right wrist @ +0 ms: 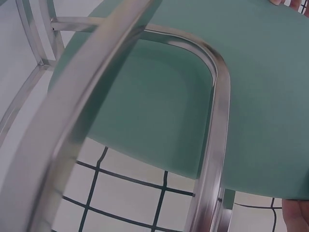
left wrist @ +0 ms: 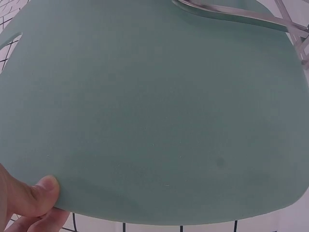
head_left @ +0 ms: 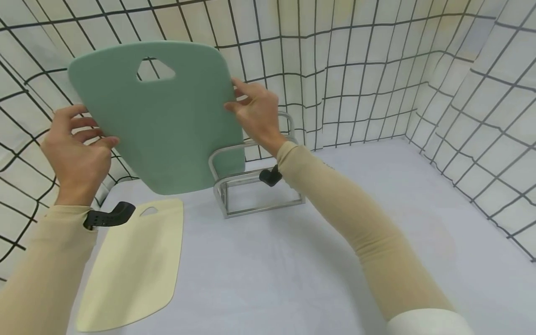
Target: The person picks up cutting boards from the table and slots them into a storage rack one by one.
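A green cutting board with a cut-out handle hole near its top is held up between both hands. My left hand pinches its left edge, thumb on the near face and fingers behind; the thumb shows in the left wrist view. On the opposite edge, my right hand pinches the board near its upper right. The board's lower right part reaches behind the front loop of a metal rack, and its lower left corner hangs past the rack's side. In the right wrist view the rack's bars cross in front of the board.
A cream cutting board lies flat on the white-covered table, below the left forearm. Behind and to the right hangs a white cloth with a dark grid. The right forearm passes over the rack's right end.
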`<state>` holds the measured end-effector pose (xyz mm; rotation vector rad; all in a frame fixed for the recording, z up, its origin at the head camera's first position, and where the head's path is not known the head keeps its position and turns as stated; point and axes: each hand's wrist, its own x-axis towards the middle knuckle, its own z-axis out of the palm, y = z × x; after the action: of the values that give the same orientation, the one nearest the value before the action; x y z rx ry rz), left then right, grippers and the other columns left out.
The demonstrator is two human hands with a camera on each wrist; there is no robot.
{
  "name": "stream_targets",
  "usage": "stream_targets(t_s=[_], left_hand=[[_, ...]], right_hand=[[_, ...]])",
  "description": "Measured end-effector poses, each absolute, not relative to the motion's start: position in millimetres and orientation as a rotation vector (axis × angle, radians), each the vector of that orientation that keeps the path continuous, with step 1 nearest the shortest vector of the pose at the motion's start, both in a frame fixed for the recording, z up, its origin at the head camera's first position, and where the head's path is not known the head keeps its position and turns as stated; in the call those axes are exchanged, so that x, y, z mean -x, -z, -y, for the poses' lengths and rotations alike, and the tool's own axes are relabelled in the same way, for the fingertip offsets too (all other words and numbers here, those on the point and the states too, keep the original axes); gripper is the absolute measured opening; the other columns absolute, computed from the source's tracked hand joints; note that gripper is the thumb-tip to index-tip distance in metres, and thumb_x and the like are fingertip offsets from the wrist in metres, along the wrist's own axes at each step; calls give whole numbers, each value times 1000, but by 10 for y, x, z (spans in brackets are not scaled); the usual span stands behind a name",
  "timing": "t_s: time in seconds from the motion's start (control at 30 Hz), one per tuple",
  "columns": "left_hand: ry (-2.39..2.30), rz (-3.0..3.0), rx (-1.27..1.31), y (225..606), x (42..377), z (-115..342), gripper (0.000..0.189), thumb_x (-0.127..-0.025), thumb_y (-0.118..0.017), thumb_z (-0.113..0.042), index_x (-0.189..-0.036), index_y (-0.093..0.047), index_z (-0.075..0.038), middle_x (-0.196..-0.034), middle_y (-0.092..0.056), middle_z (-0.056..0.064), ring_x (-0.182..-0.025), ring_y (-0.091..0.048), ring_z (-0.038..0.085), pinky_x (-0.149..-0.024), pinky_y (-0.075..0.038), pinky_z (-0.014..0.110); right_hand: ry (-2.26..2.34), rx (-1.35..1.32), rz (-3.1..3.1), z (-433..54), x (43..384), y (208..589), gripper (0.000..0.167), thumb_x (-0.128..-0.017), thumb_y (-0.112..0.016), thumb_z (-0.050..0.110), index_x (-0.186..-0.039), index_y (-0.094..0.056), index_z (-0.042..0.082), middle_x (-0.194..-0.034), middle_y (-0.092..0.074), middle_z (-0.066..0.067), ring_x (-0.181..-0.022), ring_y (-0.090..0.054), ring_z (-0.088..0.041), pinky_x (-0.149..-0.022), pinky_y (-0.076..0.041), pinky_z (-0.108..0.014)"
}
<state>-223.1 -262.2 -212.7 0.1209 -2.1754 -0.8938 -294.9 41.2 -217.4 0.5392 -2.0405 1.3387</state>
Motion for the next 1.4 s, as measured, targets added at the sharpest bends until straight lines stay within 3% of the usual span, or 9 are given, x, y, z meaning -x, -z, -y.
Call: stream_targets(t_s=[0.57,0.87,1.2,1.4], left_hand=[[908,2172,-70,2117,2286,2487,64,-92,-66,2,-142,-55,-37,-108,-49,-29,-83,-55,-20,-91,-56,9],[915,2165,-28,2134,2346,2415,63,-92,-65,3,-141,-57,-36,-106,-50,-28,-82,-56,-20,-85,-55,6],[897,2180,-6,2162,2389,2342,62,-93,-65,1,-142,-55,-36,-109,-51,-28,-84,-55,-21,-95,-57,15],[888,2166,26,2173,2418,2301,62,-92,-66,2,-141,-57,-34,-105,-50,-30,-82,-53,-25,-91,-57,11]], right_hand=[[-1313,-517,2025,-557,2978,2147,52,-86,-83,7,-136,-68,11,-105,-76,-13,-84,-78,-20,-79,-63,-20],[-1297,-490,2079,-671,2972,2134,53,-88,-81,10,-139,-66,12,-111,-75,-11,-89,-78,-19,-81,-63,-20],[-1306,-486,2054,-742,3014,2135,52,-87,-81,7,-137,-67,13,-112,-76,-13,-86,-78,-21,-79,-62,-19],[-1270,-480,2053,-790,3016,2135,51,-87,-81,7,-136,-67,10,-110,-77,-13,-86,-79,-22,-81,-63,-20]])
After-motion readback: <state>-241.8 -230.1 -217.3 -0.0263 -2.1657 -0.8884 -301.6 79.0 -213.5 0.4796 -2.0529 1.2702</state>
